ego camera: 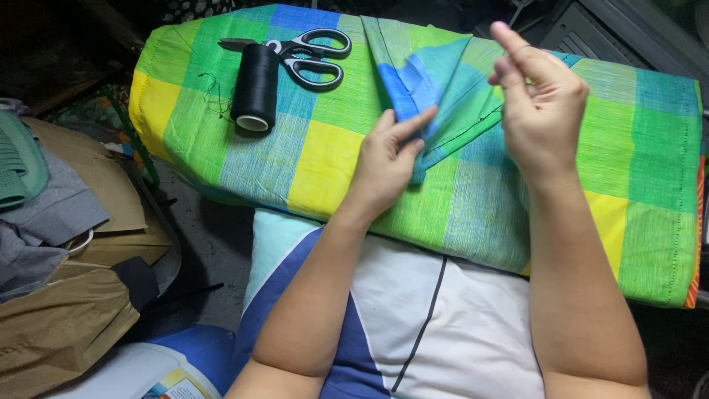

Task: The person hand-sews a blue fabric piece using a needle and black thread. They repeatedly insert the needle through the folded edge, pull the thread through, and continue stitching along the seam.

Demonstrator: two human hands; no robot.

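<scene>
A checked cloth (pixel 325 159) in green, yellow and blue covers a long padded surface in front of me. My left hand (pixel 388 159) pinches a folded blue-green flap of this cloth (pixel 432 77) between thumb and fingers. My right hand (pixel 539 103) is raised just right of the fold, fingertips pinched together; whether they hold a thin thread or needle I cannot tell. A spool of black thread (pixel 256 85) lies on the cloth at the left, and black-handled scissors (pixel 310 58) lie beside it, touching its far end.
A white and blue pillow (pixel 413 310) lies under my forearms. Brown paper bags (pixel 66 318) and grey clothes (pixel 44 214) are piled at the left. A dark machine casing (pixel 613 29) sits beyond the cloth at the top right.
</scene>
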